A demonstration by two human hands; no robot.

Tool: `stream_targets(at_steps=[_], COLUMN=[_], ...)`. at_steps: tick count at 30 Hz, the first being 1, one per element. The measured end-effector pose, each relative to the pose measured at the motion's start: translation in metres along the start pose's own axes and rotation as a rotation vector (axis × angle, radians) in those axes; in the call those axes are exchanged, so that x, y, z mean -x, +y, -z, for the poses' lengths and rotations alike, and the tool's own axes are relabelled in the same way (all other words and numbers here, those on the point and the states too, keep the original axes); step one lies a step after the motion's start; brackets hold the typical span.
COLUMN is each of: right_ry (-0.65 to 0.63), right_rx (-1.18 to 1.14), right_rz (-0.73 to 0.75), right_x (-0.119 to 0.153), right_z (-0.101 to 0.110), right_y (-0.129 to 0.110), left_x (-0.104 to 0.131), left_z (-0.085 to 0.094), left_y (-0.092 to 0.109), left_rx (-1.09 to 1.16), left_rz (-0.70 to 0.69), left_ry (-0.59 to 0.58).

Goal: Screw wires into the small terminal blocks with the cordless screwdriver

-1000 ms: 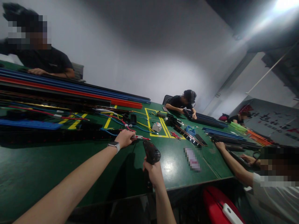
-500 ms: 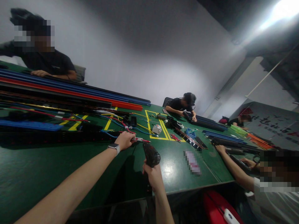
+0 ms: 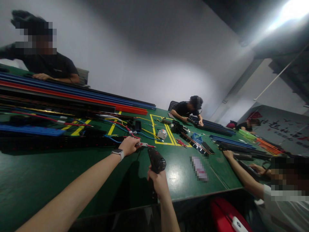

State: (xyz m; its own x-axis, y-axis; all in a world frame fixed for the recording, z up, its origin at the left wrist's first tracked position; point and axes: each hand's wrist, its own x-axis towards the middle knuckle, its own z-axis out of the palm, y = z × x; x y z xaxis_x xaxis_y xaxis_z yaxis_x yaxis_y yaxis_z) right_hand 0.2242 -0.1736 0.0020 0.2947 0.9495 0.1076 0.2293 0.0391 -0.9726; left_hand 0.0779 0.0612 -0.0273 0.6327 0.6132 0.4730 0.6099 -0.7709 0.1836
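Observation:
My left hand (image 3: 129,145), a watch on its wrist, is closed on a small white wired part (image 3: 143,144) at the end of a long black strip (image 3: 79,143). What exactly this part is I cannot make out. A red wire (image 3: 151,146) runs out of its right side. My right hand (image 3: 156,182) grips a black power drill (image 3: 157,160) by its handle, its nose pointing away from me near that wire. Blue wires (image 3: 113,139) lie just beyond my left hand, and a white block-shaped component (image 3: 162,133) stands behind the drill.
Red and blue channel strips (image 3: 131,109) run along the table's far side. Yellow tape (image 3: 172,138) marks the green tabletop (image 3: 178,185). A pixelated flat object (image 3: 199,168) lies right of the drill. Co-workers sit across and at the right, one forearm (image 3: 243,174) resting on the table.
Almost nothing differs. Both my hands, the white part and the drill keep their places; the co-worker at the right has shifted slightly.

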Motion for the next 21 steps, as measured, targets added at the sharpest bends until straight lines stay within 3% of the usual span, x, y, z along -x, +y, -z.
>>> stream_targets(at_steps=[21], right_ry=[0.022], right_rx=[-0.037], right_rz=[-0.015], right_x=[-0.0009], right_z=[-0.0002], right_y=[0.0024], left_x=[-0.0003], left_z=[-0.0015], left_y=[-0.0005], left_rx=[-0.004], left_rz=[-0.019], left_ry=[0.017])
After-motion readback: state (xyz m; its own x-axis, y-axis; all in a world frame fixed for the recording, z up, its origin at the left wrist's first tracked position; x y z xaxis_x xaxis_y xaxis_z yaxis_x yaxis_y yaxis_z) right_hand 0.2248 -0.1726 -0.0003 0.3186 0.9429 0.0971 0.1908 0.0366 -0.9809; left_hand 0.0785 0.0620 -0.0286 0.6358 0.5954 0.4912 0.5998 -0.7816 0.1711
